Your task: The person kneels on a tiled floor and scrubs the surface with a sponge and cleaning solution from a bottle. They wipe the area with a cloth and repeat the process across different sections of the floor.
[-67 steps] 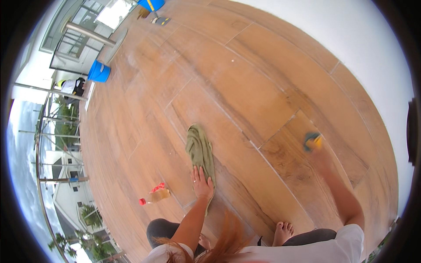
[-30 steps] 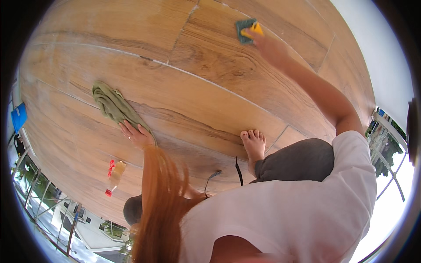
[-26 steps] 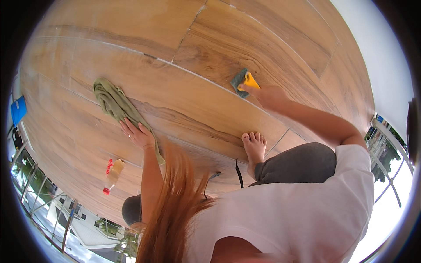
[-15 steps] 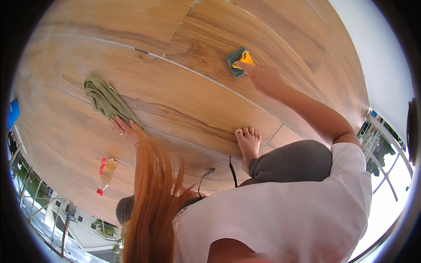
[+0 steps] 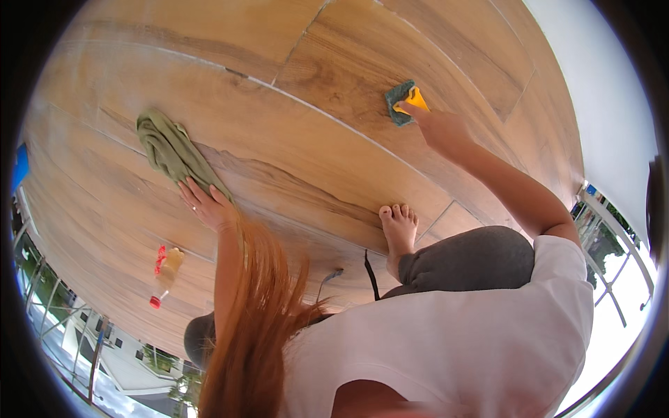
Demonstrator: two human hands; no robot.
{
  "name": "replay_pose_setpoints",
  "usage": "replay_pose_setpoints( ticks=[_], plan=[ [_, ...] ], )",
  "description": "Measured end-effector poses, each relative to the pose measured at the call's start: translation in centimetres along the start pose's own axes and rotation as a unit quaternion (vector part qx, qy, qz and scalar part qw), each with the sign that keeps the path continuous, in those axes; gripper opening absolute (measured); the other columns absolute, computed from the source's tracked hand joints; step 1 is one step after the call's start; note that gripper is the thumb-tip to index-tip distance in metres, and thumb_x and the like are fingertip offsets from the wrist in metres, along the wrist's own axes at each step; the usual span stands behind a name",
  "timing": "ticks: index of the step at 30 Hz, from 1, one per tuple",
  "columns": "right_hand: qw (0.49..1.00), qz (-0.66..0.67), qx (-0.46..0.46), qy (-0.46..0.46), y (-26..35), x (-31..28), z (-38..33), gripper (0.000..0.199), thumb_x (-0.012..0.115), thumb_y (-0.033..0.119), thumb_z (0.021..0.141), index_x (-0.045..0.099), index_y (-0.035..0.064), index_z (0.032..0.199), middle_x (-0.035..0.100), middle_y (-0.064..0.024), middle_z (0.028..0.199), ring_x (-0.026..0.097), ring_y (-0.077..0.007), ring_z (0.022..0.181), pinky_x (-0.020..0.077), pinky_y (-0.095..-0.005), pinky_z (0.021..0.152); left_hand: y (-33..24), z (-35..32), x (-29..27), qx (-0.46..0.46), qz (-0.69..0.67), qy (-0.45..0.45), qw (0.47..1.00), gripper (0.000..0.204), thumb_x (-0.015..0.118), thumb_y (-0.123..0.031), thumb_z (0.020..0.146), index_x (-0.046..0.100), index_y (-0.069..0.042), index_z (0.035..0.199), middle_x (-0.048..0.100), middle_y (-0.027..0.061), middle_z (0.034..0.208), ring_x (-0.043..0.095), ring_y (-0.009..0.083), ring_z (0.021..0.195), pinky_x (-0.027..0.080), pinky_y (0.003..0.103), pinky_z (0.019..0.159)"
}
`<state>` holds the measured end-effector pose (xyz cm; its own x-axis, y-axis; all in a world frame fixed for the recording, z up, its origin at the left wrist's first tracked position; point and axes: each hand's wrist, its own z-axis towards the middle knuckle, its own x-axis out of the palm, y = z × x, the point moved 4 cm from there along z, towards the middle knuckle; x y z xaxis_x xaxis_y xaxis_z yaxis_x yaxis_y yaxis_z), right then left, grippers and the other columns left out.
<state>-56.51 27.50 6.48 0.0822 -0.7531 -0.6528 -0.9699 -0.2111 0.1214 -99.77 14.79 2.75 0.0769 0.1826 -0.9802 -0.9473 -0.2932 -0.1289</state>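
Note:
My right hand (image 5: 443,129) is closed round the yellow handle of a scrub brush with a dark green scouring pad (image 5: 399,103), pressed against the wood-look tile floor (image 5: 306,160). One finger lies along the handle. My left hand (image 5: 209,207) rests flat on the floor with fingers spread, a ring on one of them. Its fingertips touch the near end of a crumpled olive-green cloth (image 5: 171,148), which stretches away to the far left. Long hair hangs over part of my left forearm.
A clear plastic bottle (image 5: 166,273) with a red cap and red label lies left of my left arm. Something blue (image 5: 21,167) shows at the far left rim. A white wall (image 5: 592,90) borders the floor on the right; railings (image 5: 66,320) stand at the lower left. My bare foot (image 5: 399,226) is planted near the middle.
My right hand and the scrub brush have moved right and slightly nearer across the floor. My left hand stays flat by the cloth; the whole view has shifted a little.

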Motion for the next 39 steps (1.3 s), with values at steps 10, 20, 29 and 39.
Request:
replay_pose_setpoints(
  ticks=[10,20,29,39],
  plan=[
    [0.996,0.011,-0.087,0.027,2.3,3.6,-0.7,0.043,0.043,0.019,0.088,0.037,0.0297,0.129,0.056,-0.0097,0.065,0.056,-0.0235,0.055,0.0392,-0.0361,0.045,-0.2,0.0,0.0,0.004,-0.024,0.020,1.000,0.055,0.042,-0.029,0.087,0.030,-0.002,0.133,0.025,0.0224,0.137,0.027,0.0407,0.124,0.023,0.050,0.101],
    [0.986,0.045,-0.157,-0.036,7.7,-0.2,3.2,0.044,0.042,0.016,0.089,0.035,0.0297,0.131,0.052,-0.0093,0.062,0.055,-0.0199,0.055,0.0406,-0.0330,0.045,2.2,-0.1,1.8,0.024,0.007,0.042,0.999,0.055,0.039,-0.026,0.088,0.024,0.001,0.134,0.020,0.0262,0.138,0.024,0.0405,0.125,0.020,0.047,0.103],
    [0.995,0.023,-0.087,0.053,5.3,0.7,-0.5,0.043,0.047,0.018,0.087,0.038,0.0276,0.128,0.056,-0.0097,0.066,0.056,-0.0248,0.053,0.0400,-0.0368,0.044,0.4,0.1,0.7,0.004,-0.011,0.034,0.999,0.055,0.039,-0.026,0.089,0.024,0.001,0.134,0.020,0.0259,0.138,0.024,0.0393,0.126,0.020,0.047,0.103],
    [0.997,0.001,-0.075,0.011,4.6,0.3,-0.4,0.049,0.044,0.008,0.084,0.038,0.0289,0.129,0.055,-0.0100,0.064,0.056,-0.0239,0.054,0.0397,-0.0348,0.045,-0.4,0.0,0.2,-0.004,-0.008,0.030,0.999,0.054,0.038,-0.029,0.089,0.025,-0.004,0.135,0.020,0.0208,0.140,0.022,0.0403,0.126,0.019,0.049,0.104]
  ],
)
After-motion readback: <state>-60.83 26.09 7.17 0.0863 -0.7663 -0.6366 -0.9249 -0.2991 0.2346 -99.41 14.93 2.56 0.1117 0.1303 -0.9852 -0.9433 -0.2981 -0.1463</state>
